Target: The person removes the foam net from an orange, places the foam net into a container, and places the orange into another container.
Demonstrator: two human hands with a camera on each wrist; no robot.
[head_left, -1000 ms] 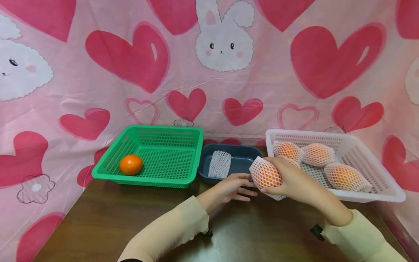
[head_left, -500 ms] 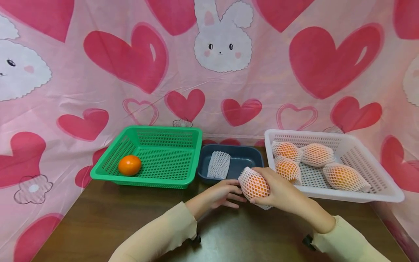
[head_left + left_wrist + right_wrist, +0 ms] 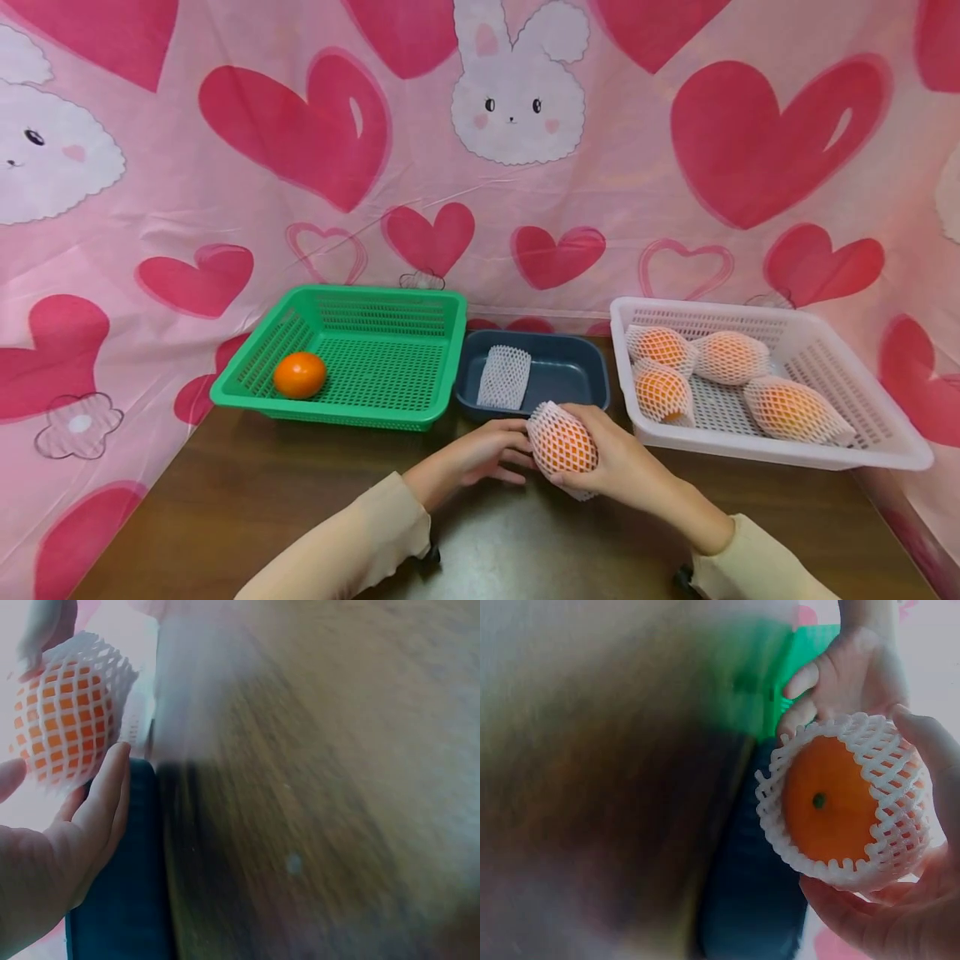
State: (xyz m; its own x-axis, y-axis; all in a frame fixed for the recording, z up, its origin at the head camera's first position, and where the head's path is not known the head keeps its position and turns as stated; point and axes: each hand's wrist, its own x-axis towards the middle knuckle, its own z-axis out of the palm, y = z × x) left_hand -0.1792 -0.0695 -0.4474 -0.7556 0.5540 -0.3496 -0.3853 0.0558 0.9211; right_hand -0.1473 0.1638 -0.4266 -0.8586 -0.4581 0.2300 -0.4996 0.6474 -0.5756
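Note:
My right hand (image 3: 611,460) grips an orange (image 3: 564,447) wrapped in a white foam net, just in front of the navy tray (image 3: 562,379). Through the net's open end, the right wrist view shows the bare orange (image 3: 829,814) with its green stem spot. My left hand (image 3: 480,457) reaches in from the left, its fingers extended close to the net. In the left wrist view those fingers (image 3: 105,799) are right by the netted orange (image 3: 64,724); whether they touch it, I cannot tell. An emptied foam net (image 3: 504,377) lies flat in the tray.
Left of the tray stands a green basket (image 3: 330,410) holding one bare orange (image 3: 300,375). On the right, a white basket (image 3: 780,451) contains several netted fruits (image 3: 731,357). All stand on a brown wooden table (image 3: 225,500) before a pink heart-patterned cloth (image 3: 420,150).
My right hand has brought the netted orange left and toward me, away from the white basket. The left hand has also drawn back left and slightly nearer me, fingers still extended.

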